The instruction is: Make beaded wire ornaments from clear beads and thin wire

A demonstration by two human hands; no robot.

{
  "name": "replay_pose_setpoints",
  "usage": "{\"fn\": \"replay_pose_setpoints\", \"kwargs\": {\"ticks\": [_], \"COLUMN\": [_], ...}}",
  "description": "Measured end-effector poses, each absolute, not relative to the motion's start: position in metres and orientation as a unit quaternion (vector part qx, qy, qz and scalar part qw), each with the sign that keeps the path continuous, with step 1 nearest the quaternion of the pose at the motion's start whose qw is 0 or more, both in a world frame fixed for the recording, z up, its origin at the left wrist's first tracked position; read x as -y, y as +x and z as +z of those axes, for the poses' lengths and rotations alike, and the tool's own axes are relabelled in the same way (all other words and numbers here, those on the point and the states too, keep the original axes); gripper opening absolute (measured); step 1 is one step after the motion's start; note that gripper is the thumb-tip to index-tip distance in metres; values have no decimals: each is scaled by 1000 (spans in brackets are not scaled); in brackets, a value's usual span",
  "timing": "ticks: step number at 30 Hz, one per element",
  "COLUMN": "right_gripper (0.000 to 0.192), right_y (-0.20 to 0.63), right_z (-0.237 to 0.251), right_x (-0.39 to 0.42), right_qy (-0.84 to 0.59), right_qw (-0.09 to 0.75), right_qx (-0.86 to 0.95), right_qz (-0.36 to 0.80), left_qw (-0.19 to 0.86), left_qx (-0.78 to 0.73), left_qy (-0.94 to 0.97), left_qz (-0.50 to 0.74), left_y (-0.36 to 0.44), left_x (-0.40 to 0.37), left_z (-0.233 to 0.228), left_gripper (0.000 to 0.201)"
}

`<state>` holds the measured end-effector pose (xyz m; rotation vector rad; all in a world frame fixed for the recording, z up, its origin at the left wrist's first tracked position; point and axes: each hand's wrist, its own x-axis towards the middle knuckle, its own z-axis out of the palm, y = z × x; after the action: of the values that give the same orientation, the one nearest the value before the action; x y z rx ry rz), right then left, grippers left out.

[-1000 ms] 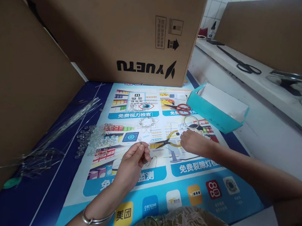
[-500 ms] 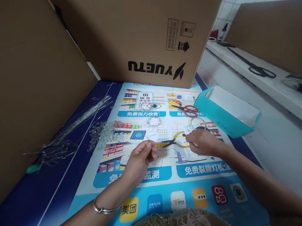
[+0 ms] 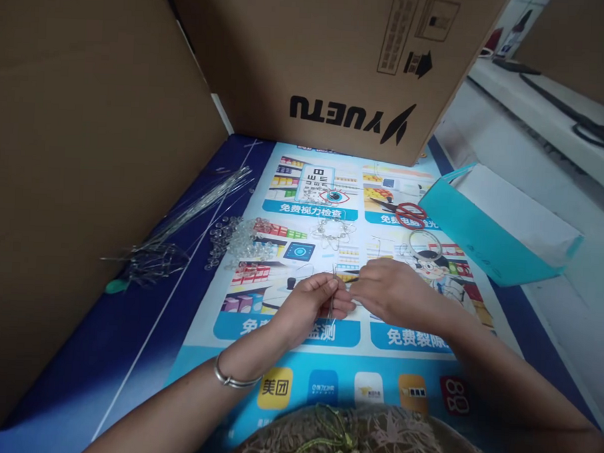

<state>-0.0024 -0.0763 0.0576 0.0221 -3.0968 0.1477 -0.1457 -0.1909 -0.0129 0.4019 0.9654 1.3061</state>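
Observation:
My left hand (image 3: 314, 306) pinches a few thin wires (image 3: 333, 296) between thumb and fingers; their ends stick out above and below the grip. Right beside it, my right hand (image 3: 396, 294) is closed, its fingertips close to the wires. Whatever it grips is hidden. A bit of the yellow-handled pliers (image 3: 350, 278) shows between the hands, the rest covered by the right hand. Beyond them lies a ring of clear beads and wire (image 3: 334, 232). Loose clear beads (image 3: 238, 242) are heaped to the left, near a bundle of silvery wires (image 3: 202, 209).
Red-handled scissors (image 3: 411, 216) and a tape roll (image 3: 425, 257) lie at the right, by an open turquoise box (image 3: 491, 238). Cardboard walls (image 3: 339, 68) stand behind and at the left. Black scissors (image 3: 596, 134) rest on a ledge at the far right.
My right hand has moved left from beside the pliers' handles to my left hand, now covering most of the pliers. The camera view has shifted, too.

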Motion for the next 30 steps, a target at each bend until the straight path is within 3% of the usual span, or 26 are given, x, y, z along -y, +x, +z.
{"fn": "replay_pose_setpoints", "kwargs": {"ticks": [20, 30], "right_gripper": [21, 19], "right_y": [-13, -16], "right_z": [58, 53], "right_x": [81, 84], "right_qy": [25, 3], "right_qw": [17, 47], "right_qx": [1000, 999], "right_qz": [-8, 5], "left_qw": [685, 612], "left_qx": [-422, -498], "left_qy": [219, 262], "left_qz": [552, 556], "left_y": [-145, -142], "left_x": [193, 197], "left_z": [-14, 0], "left_gripper": [26, 29]}}
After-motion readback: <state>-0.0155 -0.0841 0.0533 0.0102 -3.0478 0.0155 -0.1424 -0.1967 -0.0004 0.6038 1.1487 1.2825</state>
